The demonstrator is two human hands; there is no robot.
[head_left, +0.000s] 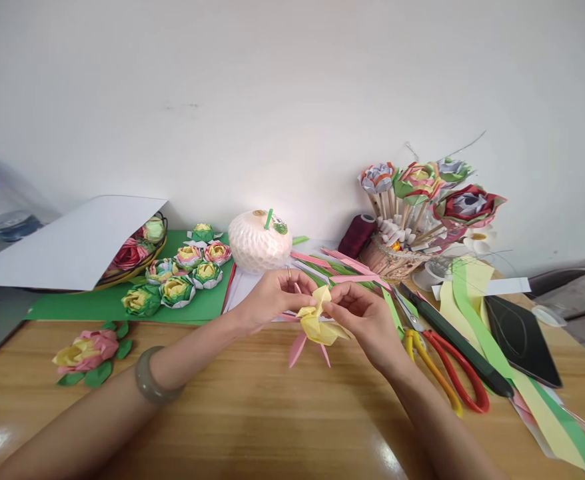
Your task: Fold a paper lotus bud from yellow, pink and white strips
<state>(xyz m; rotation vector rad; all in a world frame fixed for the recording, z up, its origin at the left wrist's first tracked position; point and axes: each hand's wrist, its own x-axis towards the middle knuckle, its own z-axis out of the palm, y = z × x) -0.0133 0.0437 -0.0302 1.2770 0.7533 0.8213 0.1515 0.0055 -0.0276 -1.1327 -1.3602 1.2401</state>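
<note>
Over the front part of the wooden table (252,420), near the middle, a paper flower (320,328) is held up in two hands. It has yellow petals on top and thin pink points poking out underneath. The left hand (267,300) has its thumb and finger pressed together on one side of the yellow paper. The right hand (367,323) nips the other side, with hardly any gap between its fingertips. Neither hand seems to hold anything else.

The step in hand looks like bending or shaping the yellow petals. For a next move, paper this thin would want a soft, steady pinch on both sides, so that it does not rip or get squashed. The yellow petals look smooth, with sharp creases and pointy tips, and they stick out in different ways. The pink bits are flat and narrow, like little leaves.

To the left, small round paper flowers (177,291) sit on a flat green sheet (92,303). Each one is like a little cup of curled petals. A pink and yellow flower (90,351) with green leaves lies on the wood. Behind the hands is a bumpy white ball (252,248). On the right are a woven basket (390,261), flowers on sticks (419,181), scissors (413,320) with red and yellow handles, and long, flat paper strips (482,330).
</note>
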